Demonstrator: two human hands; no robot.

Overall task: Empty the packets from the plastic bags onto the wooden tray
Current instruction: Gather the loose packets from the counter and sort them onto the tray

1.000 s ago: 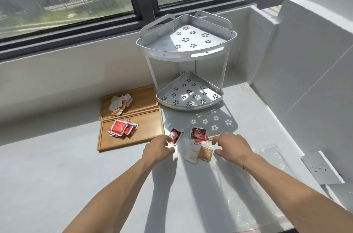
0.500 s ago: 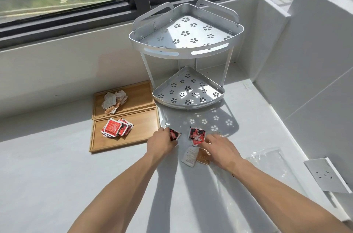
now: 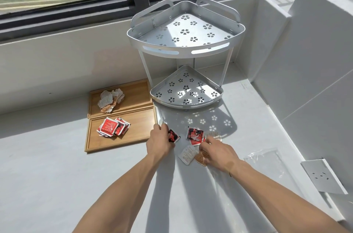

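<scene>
Grey counter (image 3: 57, 185), mid-frame: left hand (image 3: 159, 141) pinches a red packet (image 3: 174, 136); right hand (image 3: 216, 153), fingers curled, presses loose packets (image 3: 188, 154), its hold unclear. Wooden tray (image 3: 141, 129) sits centre-left. Gather flat, lift clear, release over the tray's red pile (image 3: 112, 127).

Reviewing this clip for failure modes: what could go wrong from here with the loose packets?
1. The left hand only covers one edge of a red packet; a shallow pinch could let it slip.
2. The right hand sits over overlapping packets: brown, white, red. It may grab several.
3. The wooden tray sorts by type, so mixing is possible.
</scene>
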